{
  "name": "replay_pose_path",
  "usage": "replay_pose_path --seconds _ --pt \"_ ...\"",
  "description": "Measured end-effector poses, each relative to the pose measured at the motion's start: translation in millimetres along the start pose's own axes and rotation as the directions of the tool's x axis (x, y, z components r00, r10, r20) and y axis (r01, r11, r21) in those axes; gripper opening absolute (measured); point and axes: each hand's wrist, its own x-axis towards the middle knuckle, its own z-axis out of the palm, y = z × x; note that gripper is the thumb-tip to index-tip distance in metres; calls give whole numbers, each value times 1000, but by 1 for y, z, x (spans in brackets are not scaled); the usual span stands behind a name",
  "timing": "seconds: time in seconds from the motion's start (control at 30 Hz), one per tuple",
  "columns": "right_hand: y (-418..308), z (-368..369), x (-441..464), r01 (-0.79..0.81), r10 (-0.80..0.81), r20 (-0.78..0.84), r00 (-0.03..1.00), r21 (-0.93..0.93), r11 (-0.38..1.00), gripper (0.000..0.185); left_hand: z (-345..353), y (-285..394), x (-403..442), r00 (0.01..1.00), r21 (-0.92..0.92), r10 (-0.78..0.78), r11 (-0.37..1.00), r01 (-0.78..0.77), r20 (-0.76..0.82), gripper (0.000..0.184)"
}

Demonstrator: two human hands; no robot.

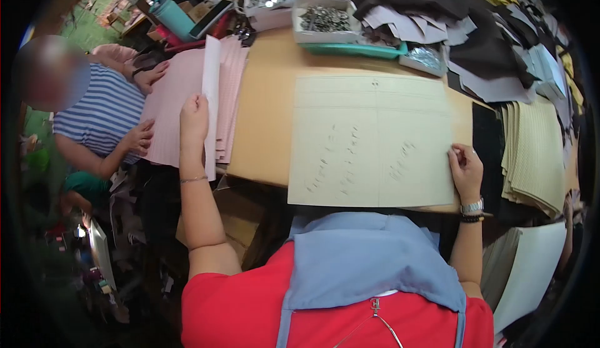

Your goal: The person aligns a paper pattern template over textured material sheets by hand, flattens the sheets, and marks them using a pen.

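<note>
Where the left hand [195, 115] grips: fingers clamped on pink sheet [186, 73], seemingly steadying it.
Right hand [466, 168]: at marked card [369, 114]; fingers' hold unclear.

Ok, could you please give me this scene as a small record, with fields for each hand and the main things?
left hand: closed at the turned-up edge of the pink sheet
right hand: at the right edge of the pale sheet; grip unclear
co-worker's hands: both on the pink sheet
pale sheet: flat on the table, handwriting on it
far side: white box of small pieces
right side: stack of yellowish sheets
</note>
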Motion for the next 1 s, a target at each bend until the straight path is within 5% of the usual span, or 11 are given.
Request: replay_pose_path --seconds 0.1,0.17,0.2,0.23,0.33,0.43,0.57,0.7,0.77,0.9,1.0 --pt "-11 -1 1 73 -74 -67 995 -24 997 20 13 46 -31 907 -712 29 630 310 421 34" --pt "-18 -4 -3 -195 192 41 981 79 978 26 39 68 -46 899 -543 119 827 145 421 46" --pt "-22 -5 -5 -232 228 47 973 96 968 27 48 62 -48 862 -358 308 920 -162 402 58" --pt "-26 -4 -5 -266 261 54 964 118 957 27 60 51 -48 772 -138 475 875 -464 422 70" --pt "-11 -4 -8 -249 238 92 967 134 959 31 88 34 -64 724 300 452 697 -651 521 86" --pt "-2 -6 -7 -430 375 211 903 414 803 36 90 37 -66 755 290 347 770 -568 556 91" --pt "-9 -31 3 -626 485 455 747 726 283 41 95 40 -74 784 319 347 771 -551 515 89" --pt "-37 -45 0 -702 364 602 710 572 424 37 102 50 -82 797 321 324 788 -526 510 89" --pt "-39 -70 1 -590 292 543 787 525 614 36 110 64 -88 813 328 308 800 -503 494 88" --pt "-10 -163 -19 -577 615 -20 789 321 751 51 139 97 -113 858 314 243 857 -409 453 83" --pt "-35 -250 -30 -417 345 -267 900 -296 859 52 147 114 -122 810 39 270 940 -338 521 79"
